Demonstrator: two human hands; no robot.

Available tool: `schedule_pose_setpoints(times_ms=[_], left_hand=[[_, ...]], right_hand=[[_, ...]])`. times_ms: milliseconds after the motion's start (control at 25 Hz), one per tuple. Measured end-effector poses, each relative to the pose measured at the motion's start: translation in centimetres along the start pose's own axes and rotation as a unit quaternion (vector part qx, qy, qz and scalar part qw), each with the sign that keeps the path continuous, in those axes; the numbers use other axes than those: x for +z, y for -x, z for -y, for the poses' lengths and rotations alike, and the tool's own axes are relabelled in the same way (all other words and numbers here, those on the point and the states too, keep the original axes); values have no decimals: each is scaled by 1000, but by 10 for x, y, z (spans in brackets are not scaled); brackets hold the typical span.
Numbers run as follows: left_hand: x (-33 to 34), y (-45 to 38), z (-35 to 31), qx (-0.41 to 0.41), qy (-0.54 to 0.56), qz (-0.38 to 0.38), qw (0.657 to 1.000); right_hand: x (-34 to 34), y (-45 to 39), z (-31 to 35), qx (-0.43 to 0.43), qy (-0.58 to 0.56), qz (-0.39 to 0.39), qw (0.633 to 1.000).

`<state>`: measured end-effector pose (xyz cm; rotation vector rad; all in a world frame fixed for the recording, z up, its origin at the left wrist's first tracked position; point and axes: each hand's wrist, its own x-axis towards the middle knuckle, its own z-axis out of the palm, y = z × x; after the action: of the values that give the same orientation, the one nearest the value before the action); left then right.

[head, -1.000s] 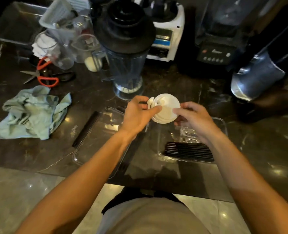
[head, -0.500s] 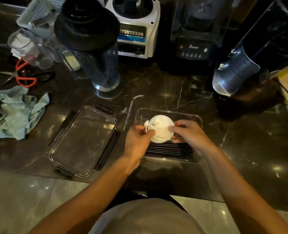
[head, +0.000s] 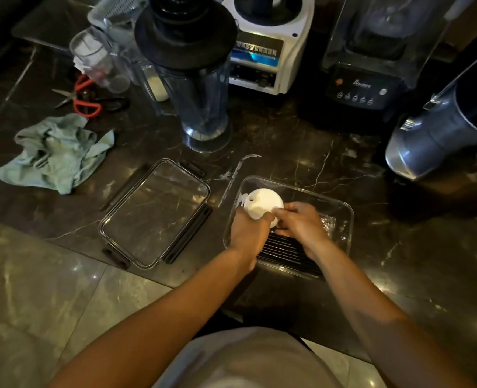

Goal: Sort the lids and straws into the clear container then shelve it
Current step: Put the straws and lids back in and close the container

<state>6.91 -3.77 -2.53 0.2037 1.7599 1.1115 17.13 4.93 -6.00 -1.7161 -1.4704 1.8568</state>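
Observation:
A stack of white cup lids (head: 262,204) sits low inside the clear container (head: 339,208) on the dark marble counter. My left hand (head: 249,233) grips the stack's near left side and my right hand (head: 301,224) pinches its right edge. A row of black straws (head: 284,252) lies in the container's near part, partly hidden by both hands. The container's clear cover (head: 156,211) with black clips lies flat on the counter to the left.
A blender jug (head: 195,79) with a black top stands behind the cover. Blender bases (head: 268,49) line the back, and a steel jug (head: 433,135) leans at right. A green cloth (head: 55,152) and orange scissors (head: 83,99) lie at left.
Both hands have lowered the stack of white lids from above the counter down into the clear container, beside the straws. The view has shifted with my head.

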Motion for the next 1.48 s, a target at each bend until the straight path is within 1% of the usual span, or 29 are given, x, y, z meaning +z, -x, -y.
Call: schedule_pose_setpoints(times_ms=[160,320,400,480,560,640,720,840,960,1040,1160,1200,1280,1360,1400,1480], left_hand=[[-2,1,-4,-3,-45,21,999],[-7,1,-8,-4,-70,54,996],[-14,3,-18,17,-94,69,993],[-28,-1,-29,57,-107,54,991],[-49,-9,-41,104,-103,28,989],[-74,-18,-51,128,-121,2,984],[-103,-28,-59,140,-162,-26,976],[-145,-46,-64,157,-236,-58,957],[-187,-63,-58,147,-290,-89,942],[-213,-75,-52,125,-300,-106,940],[-244,-92,-40,99,-335,-132,928],[-252,-96,-37,83,-351,-137,923],[-265,-103,-30,65,-388,-147,907],[-275,-109,-24,62,-407,-150,899],[-277,-111,-21,64,-413,-150,896],[-280,-115,-16,78,-425,-158,888]], right_hand=[[5,-4,-8,-5,69,-16,997],[7,1,0,-14,130,-41,991],[7,8,7,-62,184,-86,977],[9,15,19,-129,224,-126,958],[17,21,39,-191,197,-142,951],[32,24,61,-222,167,-123,953],[58,21,77,-227,149,-88,958],[100,16,89,-182,84,-26,979],[147,13,86,-68,24,45,996],[174,10,74,-12,39,61,997],[201,4,50,28,74,30,996],[207,2,46,31,79,9,996],[215,0,42,28,129,-47,990],[219,-1,38,38,202,-100,974],[220,-1,36,48,217,-116,968],[222,-3,33,75,200,-129,968]])
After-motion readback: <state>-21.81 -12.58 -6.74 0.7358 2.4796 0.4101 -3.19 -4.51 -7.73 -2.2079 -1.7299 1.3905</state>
